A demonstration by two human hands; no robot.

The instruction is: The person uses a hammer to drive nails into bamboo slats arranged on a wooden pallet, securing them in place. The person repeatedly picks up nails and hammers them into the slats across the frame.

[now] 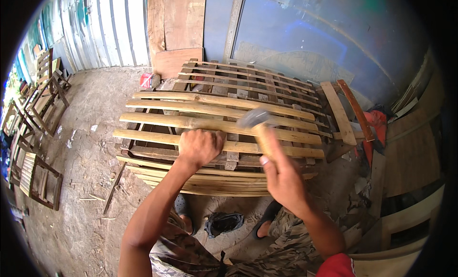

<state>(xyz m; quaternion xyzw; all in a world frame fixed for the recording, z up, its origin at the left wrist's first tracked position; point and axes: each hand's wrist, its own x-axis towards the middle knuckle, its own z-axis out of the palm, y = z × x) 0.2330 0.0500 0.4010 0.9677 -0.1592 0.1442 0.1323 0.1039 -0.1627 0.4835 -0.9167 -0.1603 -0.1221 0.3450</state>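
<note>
Red sleeve [336, 266] and camouflage trousers [191, 248] at the lower edge. Two feet in dark footwear, one black bag-like item [224, 223] on the floor between them.

Two hands in play. Right hand [286, 181] wraps closed round the wooden handle of one hammer [263, 138]; its head is motion-blurred above the slats, so contact can't be told. Left hand [199, 146] is a curled fist resting on the nearest top slat, left of the hammer; can't tell what, if anything, the fingers pinch.

Four wide bamboo-like slats [167, 119] lie across the top of the dark wooden frame [152, 151], directly before the person, gaps between them. Left ends are staggered, sticking out past the frame's edge. Below the front edge, a bundle of narrow strips [214, 184], count unclear. Rear slatted section [248, 81] behind, thinner slats, several.

Right side is tight: one pale plank [338, 112], one red-brown plank [355, 110], orange-red cloth [378, 129] near the frame. Left has more room: dirt floor [95, 124] runs from the frame to wooden chairs [45, 177], at least three.

Farther back, one red tin [147, 80], label too small to read. Plywood [176, 24], corrugated sheet [105, 29], blue-grey panel [296, 34] bound the rear.
</note>
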